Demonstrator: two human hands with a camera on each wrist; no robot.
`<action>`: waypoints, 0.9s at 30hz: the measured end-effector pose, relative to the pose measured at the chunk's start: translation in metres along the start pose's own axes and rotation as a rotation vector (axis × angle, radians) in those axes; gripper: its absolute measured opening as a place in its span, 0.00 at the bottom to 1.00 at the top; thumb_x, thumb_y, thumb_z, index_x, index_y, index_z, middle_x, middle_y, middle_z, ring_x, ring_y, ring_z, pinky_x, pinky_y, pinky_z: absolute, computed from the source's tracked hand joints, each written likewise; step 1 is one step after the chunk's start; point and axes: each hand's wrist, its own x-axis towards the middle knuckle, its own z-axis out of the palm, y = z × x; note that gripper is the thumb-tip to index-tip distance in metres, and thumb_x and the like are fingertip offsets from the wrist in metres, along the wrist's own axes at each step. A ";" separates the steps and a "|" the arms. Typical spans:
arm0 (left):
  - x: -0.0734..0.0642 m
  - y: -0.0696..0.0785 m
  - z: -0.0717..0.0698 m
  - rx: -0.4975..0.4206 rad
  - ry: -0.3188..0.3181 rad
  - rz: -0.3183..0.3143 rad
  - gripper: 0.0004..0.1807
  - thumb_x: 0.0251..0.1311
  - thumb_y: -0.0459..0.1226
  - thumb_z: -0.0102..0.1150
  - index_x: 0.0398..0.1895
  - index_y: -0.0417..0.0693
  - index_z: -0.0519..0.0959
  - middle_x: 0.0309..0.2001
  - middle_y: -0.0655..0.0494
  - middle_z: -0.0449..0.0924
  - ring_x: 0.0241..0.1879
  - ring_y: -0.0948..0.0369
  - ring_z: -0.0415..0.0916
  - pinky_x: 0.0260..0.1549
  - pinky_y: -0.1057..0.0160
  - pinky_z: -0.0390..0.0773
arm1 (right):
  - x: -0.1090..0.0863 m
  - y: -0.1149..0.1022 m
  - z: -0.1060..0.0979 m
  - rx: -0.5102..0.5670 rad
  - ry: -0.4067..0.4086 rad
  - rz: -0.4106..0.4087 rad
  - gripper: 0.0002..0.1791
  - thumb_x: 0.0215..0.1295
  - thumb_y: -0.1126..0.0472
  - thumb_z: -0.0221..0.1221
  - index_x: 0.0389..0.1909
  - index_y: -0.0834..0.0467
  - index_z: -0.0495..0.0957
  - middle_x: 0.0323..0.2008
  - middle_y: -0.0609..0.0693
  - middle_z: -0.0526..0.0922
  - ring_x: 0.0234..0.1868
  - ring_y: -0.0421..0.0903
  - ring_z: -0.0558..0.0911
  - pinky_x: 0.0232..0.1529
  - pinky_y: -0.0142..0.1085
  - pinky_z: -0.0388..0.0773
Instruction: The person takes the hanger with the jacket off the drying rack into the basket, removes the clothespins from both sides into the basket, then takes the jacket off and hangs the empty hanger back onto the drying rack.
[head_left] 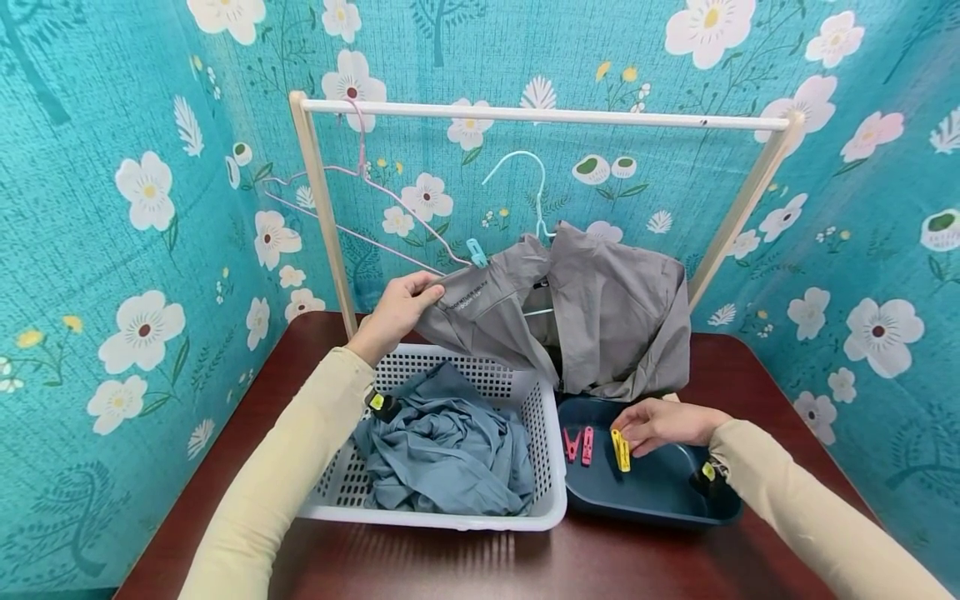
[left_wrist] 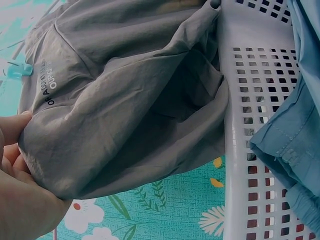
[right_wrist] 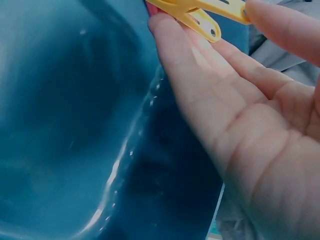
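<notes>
Grey jacket (head_left: 607, 304), creased and printed near its left end, drapes from a pale blue hanger (head_left: 540, 204) at the 1 o'clock of the white basket (head_left: 427, 521). Left hand (head_left: 397, 312), extended toward 2 o'clock, pinches that end. Yellow clothespin (head_left: 622, 452), slim, is over the navy basin (head_left: 663, 487), at the pink clothespins' (head_left: 587, 447) 3 o'clock; right hand (head_left: 671, 421), extended toward 9 o'clock, grips it.

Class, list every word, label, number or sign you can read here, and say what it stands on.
"OF A…": upper printed line on the grey fabric jacket; the rest too blurred.
"OU…", apparently: lower line, same jacket; the rest blurred.
Dark collar label: too small to read.
Black wrist devices: any marking too small to read.
</notes>
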 end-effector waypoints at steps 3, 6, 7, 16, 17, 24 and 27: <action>0.000 -0.001 0.000 -0.002 0.004 -0.002 0.13 0.70 0.38 0.49 0.47 0.39 0.78 0.37 0.52 0.76 0.35 0.58 0.67 0.34 0.61 0.68 | 0.003 0.003 0.000 0.000 -0.003 0.016 0.23 0.68 0.64 0.54 0.57 0.76 0.66 0.47 0.59 0.78 0.46 0.51 0.79 0.50 0.46 0.75; 0.001 -0.002 0.000 -0.009 0.001 -0.003 0.13 0.70 0.38 0.49 0.47 0.39 0.78 0.36 0.52 0.75 0.34 0.58 0.66 0.34 0.61 0.67 | 0.006 0.006 0.000 0.012 -0.007 0.027 0.22 0.67 0.65 0.54 0.56 0.76 0.66 0.46 0.58 0.79 0.45 0.51 0.79 0.50 0.47 0.75; 0.001 -0.002 0.000 -0.009 0.000 -0.004 0.13 0.70 0.38 0.49 0.47 0.39 0.78 0.36 0.52 0.75 0.34 0.57 0.66 0.34 0.61 0.67 | 0.007 0.008 0.000 0.010 -0.007 0.029 0.22 0.67 0.65 0.54 0.56 0.76 0.66 0.45 0.57 0.79 0.45 0.50 0.79 0.50 0.47 0.75; 0.003 -0.005 -0.001 0.006 0.003 -0.014 0.14 0.70 0.39 0.49 0.48 0.39 0.78 0.39 0.50 0.76 0.37 0.56 0.67 0.37 0.59 0.68 | 0.015 0.013 0.001 -0.008 -0.001 0.068 0.20 0.67 0.65 0.53 0.55 0.74 0.69 0.46 0.57 0.78 0.45 0.49 0.78 0.50 0.46 0.75; 0.003 -0.005 -0.001 0.007 0.004 -0.015 0.14 0.70 0.39 0.49 0.48 0.39 0.78 0.39 0.50 0.77 0.37 0.57 0.67 0.37 0.59 0.68 | 0.015 0.013 0.001 -0.013 -0.002 0.070 0.20 0.67 0.65 0.54 0.55 0.74 0.69 0.46 0.57 0.78 0.45 0.49 0.78 0.50 0.46 0.75; 0.001 -0.003 0.000 0.004 0.011 -0.004 0.12 0.70 0.38 0.49 0.47 0.39 0.78 0.37 0.52 0.76 0.35 0.57 0.66 0.36 0.60 0.68 | 0.017 0.012 0.004 -0.057 0.010 0.073 0.19 0.68 0.65 0.53 0.54 0.74 0.71 0.47 0.59 0.79 0.45 0.50 0.78 0.48 0.46 0.76; 0.001 -0.002 0.001 0.000 0.009 0.000 0.12 0.70 0.37 0.49 0.47 0.39 0.78 0.36 0.53 0.75 0.35 0.58 0.66 0.35 0.61 0.68 | 0.017 0.012 0.005 -0.070 0.020 0.077 0.18 0.68 0.66 0.53 0.53 0.75 0.72 0.46 0.59 0.79 0.45 0.50 0.79 0.47 0.46 0.76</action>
